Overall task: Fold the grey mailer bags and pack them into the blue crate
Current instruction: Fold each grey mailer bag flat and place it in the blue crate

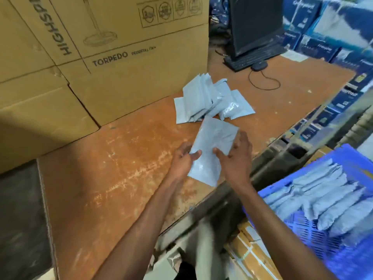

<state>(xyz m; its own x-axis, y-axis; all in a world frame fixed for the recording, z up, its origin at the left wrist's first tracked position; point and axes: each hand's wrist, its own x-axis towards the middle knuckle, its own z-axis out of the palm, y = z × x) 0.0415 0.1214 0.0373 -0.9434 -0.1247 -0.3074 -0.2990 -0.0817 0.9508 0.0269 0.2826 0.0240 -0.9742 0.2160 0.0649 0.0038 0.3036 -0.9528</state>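
Head view, frame centre: left hand [184, 158] and right hand [236, 156] pinch one grey mailer bag [212, 146] by its sides, seemingly for folding, with the blue crate [314, 229] waiting lower right.

I note the grey mailer bags [210, 98] as thin glossy plastic film; table top [121, 158] worn, scuffed brown board; blue crate [314, 229] perforated, probably plastic; cardboard box [121, 77] matt.

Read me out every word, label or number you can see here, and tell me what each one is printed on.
"HIGHSPE", cut off by the frame's top edge: on the large cardboard box, running vertically.
"TORPEDO": same box, lower panel.
Small print beside "TORPEDO": too blurred to read with certainty.
Four icon badges at the box's top: text too small to read.
Blue stacked cartons: white lettering, blurred, unreadable.
Grey mailer bags: no print visible.
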